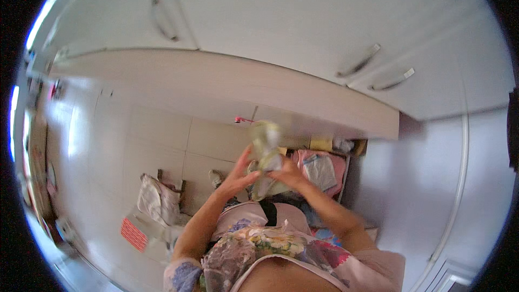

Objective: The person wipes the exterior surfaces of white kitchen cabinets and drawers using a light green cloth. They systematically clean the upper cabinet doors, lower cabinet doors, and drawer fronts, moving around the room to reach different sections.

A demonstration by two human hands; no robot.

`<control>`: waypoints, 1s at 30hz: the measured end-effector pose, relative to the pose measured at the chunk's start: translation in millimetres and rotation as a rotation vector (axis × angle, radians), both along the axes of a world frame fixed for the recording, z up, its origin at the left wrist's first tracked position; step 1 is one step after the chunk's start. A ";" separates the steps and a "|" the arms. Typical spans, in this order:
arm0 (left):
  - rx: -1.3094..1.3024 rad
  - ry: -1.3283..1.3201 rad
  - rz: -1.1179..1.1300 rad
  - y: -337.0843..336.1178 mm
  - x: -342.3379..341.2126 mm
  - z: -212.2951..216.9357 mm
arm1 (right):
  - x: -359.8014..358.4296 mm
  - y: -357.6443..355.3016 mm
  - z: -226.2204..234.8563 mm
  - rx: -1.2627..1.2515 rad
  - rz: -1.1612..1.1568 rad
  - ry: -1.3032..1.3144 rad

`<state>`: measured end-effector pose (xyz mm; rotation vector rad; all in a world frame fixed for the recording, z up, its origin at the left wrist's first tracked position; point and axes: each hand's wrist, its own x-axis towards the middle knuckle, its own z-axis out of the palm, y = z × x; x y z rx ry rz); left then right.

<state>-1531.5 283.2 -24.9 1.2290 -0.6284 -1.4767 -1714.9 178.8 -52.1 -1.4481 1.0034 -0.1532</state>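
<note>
In front of my body I hold a long, pale yellow-green and white object (266,135) between both hands. Motion smears it, so its kind cannot be made out. My left hand (238,178) grips its lower left side, with the thumb pointing up along it. From the other side, my right hand (288,173) is closed on the lower right part, its fingertips partly hidden by the object.
White cabinet doors (281,16) with metal handles stand ahead, above a pale wooden panel (243,78). To the right is a container with folded pink cloth (336,163). A whitish bag (158,199) and a red patterned item (133,234) lie left on the tiled floor (157,135).
</note>
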 end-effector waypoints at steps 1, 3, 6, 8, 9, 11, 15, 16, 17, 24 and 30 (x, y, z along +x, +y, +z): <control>0.089 0.053 0.067 -14.6 -15.5 -12.1 | 34.2 1.6 39.9 -0.090 0.155 0.034; 0.159 0.207 0.204 -28.0 -21.0 -24.6 | 44.6 -9.2 25.1 -0.294 0.238 0.036; 0.137 0.400 0.550 -32.8 -9.9 -29.2 | 54.1 -67.8 105.7 -0.354 0.701 0.117; 0.168 0.416 0.753 -35.8 14.9 -12.3 | 73.9 -101.8 155.9 -0.592 0.695 0.019; 0.143 0.467 0.883 -44.1 28.5 -9.4 | 86.5 -114.4 176.6 -0.719 0.627 0.002; -0.047 0.518 0.978 -65.7 58.5 -16.5 | 127.6 -132.1 206.6 -0.917 0.581 -0.082; -0.134 0.193 1.267 -147.3 44.5 -1.5 | 221.9 -148.7 194.2 -1.140 0.813 -0.316; -0.078 -0.002 1.287 -158.0 24.9 -14.0 | 245.0 -150.0 185.1 -1.177 0.898 -0.321; -0.021 -0.195 1.287 -166.4 -6.0 -35.1 | 264.9 -150.5 176.7 -1.220 0.974 -0.321; 0.369 0.957 1.084 -185.6 -69.8 -79.0 | 323.4 -153.0 101.2 -1.565 0.921 -0.288; 0.053 0.826 1.328 -150.7 119.3 -104.7 | 324.9 -155.1 99.9 -1.402 0.889 -0.346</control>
